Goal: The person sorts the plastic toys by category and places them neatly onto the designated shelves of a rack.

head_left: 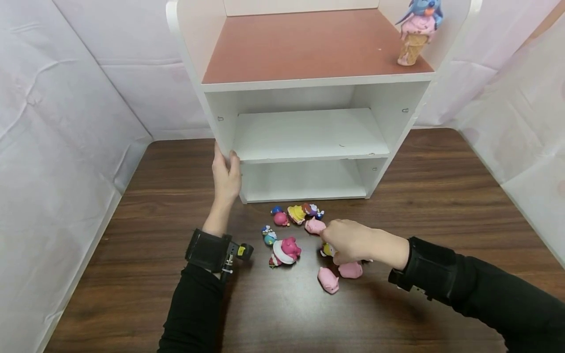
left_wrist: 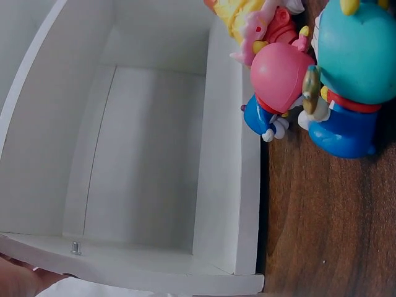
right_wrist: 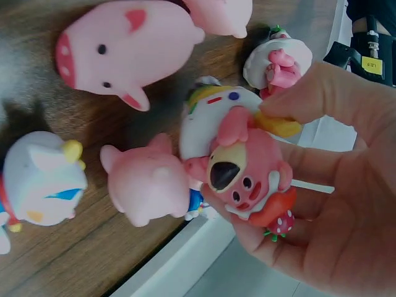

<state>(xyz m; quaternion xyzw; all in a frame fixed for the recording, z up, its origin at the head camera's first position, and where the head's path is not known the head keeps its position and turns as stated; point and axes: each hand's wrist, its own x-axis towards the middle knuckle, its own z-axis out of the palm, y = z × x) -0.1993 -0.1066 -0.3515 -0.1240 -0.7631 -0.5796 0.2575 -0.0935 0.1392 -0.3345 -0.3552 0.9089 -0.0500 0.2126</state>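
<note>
My left hand point(head_left: 226, 176) grips the lower left side panel of a white shelf unit point(head_left: 315, 84), its thumb at the front edge. In the left wrist view, only part of that hand point(left_wrist: 18, 278) shows at the lower left corner. My right hand point(head_left: 353, 240) is over the toys on the floor. The right wrist view shows its thumb and fingers around a pink bear figurine point(right_wrist: 250, 164) with a white and yellow part. Near it lie a pink pig point(right_wrist: 133, 49), another pig point(right_wrist: 151, 179) seen from behind, and a white-headed figurine point(right_wrist: 46, 176).
Several toys lie before the shelf: a yellow-dressed figurine point(head_left: 297, 214), a pink-headed one point(head_left: 280, 218), a pink bear with a white ring point(head_left: 286, 251), and a pig point(head_left: 328, 280). An ice-cream-cone figurine point(head_left: 417, 34) stands on the brown top shelf point(head_left: 304, 44). White sheets point(head_left: 57, 162) hang around.
</note>
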